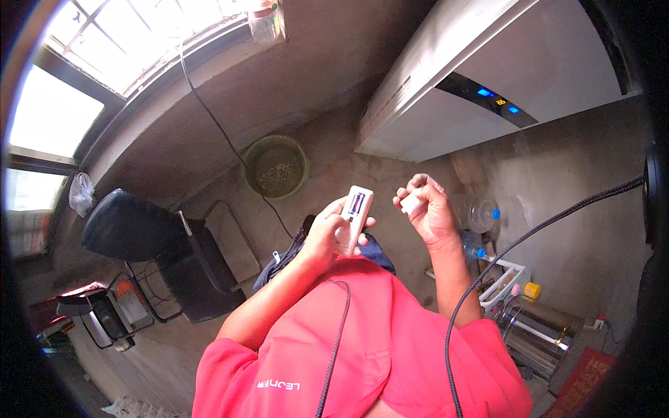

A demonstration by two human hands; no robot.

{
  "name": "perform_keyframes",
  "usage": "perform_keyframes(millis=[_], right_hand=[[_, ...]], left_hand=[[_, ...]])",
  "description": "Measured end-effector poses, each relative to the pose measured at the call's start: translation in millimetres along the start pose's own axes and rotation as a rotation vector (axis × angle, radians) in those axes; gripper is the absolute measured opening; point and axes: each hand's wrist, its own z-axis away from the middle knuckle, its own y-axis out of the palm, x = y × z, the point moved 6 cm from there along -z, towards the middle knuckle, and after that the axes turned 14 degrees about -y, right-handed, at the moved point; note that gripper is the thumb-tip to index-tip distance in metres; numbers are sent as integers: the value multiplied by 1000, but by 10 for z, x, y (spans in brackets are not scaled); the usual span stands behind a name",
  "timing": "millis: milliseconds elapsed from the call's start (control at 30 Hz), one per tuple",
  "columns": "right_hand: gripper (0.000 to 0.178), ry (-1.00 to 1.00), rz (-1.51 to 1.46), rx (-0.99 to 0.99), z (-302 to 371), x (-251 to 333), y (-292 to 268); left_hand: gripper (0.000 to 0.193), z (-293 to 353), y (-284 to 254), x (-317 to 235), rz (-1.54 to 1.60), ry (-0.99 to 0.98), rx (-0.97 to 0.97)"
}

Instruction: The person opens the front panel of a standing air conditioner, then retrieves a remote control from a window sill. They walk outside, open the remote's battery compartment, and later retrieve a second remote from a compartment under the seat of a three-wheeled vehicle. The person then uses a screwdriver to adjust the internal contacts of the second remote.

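Note:
My left hand (326,233) holds a white remote control (354,217) upright, back side facing me. Its battery compartment is open and batteries show inside. My right hand (426,209) is raised just to the right of the remote, fingers closed on a small white piece (411,202), apparently the battery cover. The two hands are a short gap apart, in front of my red shirt.
A white floor-standing air conditioner (488,76) with blue lights stands at the upper right. A green basket (276,166) hangs on the wall. A black chair (139,230) is at the left, clear bottles (481,216) and a rack at the right. Black cables cross my chest.

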Motion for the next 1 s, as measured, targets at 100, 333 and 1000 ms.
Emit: perform_keyframes(millis=[100,333,1000], right_hand=[[15,288,31,23,43,-145,-33],[46,-837,1220,1082,196,97,441],[28,-1151,1322,1316,303,-98,476]], left_hand=[[68,-10,11,-5,2,-30,20],[60,2,-1,-61,-46,-66,-27],[41,-72,13,-219,-164,-255,0]])
